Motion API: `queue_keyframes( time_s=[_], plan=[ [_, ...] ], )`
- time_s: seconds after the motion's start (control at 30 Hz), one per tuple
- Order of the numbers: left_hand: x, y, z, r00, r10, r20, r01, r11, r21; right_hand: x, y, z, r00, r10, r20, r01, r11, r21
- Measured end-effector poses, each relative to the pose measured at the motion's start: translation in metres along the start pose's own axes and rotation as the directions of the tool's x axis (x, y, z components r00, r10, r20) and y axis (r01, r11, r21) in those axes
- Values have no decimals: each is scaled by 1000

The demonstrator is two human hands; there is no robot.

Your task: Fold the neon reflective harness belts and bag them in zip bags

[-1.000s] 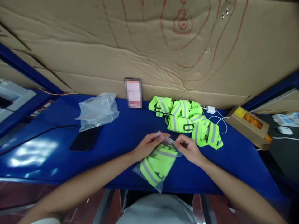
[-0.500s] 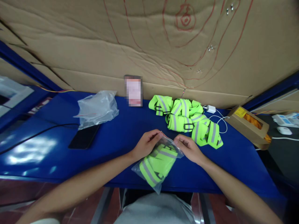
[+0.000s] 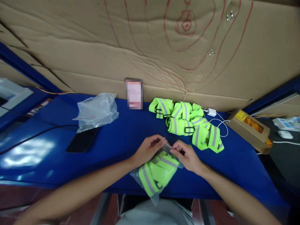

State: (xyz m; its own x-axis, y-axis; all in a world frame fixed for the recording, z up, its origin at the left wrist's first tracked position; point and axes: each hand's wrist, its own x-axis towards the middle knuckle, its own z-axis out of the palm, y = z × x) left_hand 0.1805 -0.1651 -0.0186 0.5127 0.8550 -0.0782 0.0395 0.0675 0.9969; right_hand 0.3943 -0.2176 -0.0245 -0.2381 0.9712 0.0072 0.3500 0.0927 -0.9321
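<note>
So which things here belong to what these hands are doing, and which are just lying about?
In use:
- clear plastic bag, pinched by left hand and right hand
- neon-green reflective strap inside
- matching loose straps and crumpled clear plastic, probably

Lying about, seemingly:
- flat black slab
- white plug adapter
- brown windowed cardboard box

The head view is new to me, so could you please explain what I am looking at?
It comes from a camera worn on a person's head, looking forward and down; there is no robot. The left hand and right hand pinch the top edge of a clear bag with a folded neon-yellow strap inside. On the blue table lie more neon straps, a crumpled plastic bag partly over a dark flat object, and a cardboard box.
</note>
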Motion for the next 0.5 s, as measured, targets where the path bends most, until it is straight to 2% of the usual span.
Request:
queue_keyframes(
  time_s=[0.2,0.37,0.5],
  plan=[
    [-6,8,-1,994,103,21,-105,987,120,-1,-6,-3,998,32,56,-35,998,46],
    [-9,11,2,991,120,60,-129,974,189,0,-12,-6,982,73,175,-92,991,100],
    [-11,10,4,989,99,113,-121,971,206,-1,-13,0,996,25,84,-28,999,26]
  ],
)
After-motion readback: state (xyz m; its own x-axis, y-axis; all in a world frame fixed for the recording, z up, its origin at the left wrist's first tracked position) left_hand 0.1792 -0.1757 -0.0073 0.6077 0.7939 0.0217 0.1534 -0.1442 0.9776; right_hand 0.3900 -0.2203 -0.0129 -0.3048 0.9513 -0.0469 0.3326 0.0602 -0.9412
